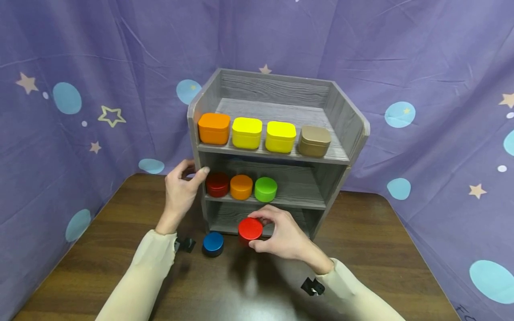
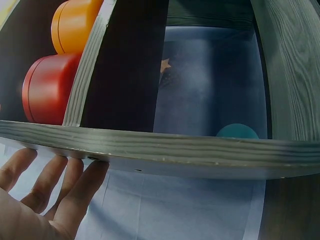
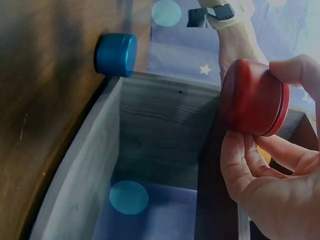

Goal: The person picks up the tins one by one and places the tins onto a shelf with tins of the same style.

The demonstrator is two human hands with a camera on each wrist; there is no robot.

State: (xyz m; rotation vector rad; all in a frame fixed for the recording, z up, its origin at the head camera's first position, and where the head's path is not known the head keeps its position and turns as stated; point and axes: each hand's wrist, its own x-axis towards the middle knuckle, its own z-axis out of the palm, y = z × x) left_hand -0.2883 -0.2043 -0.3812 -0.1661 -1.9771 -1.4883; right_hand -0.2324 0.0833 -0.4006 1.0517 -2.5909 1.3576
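Note:
My right hand (image 1: 283,234) holds a red round tin (image 1: 250,229) between thumb and fingers, in front of the shelf unit's lowest level. The right wrist view shows the same red tin (image 3: 254,97) tilted on its side, thumb at its lid and fingertips against its body. At the grey wooden shelf (image 1: 277,154), my left hand (image 1: 180,189) grips the left side panel. Its thumb lies over the front edge; in the left wrist view the fingers (image 2: 75,195) touch the panel's outer face. A blue round tin (image 1: 213,244) stands on the table near the shelf's lower left corner.
On the middle shelf stand a dark red tin (image 1: 217,184), an orange tin (image 1: 241,187) and a green tin (image 1: 266,189). Along the top lie an orange box (image 1: 214,129), two yellow boxes (image 1: 246,133) and a gold box (image 1: 314,141). A purple curtain (image 1: 421,67) hangs behind.

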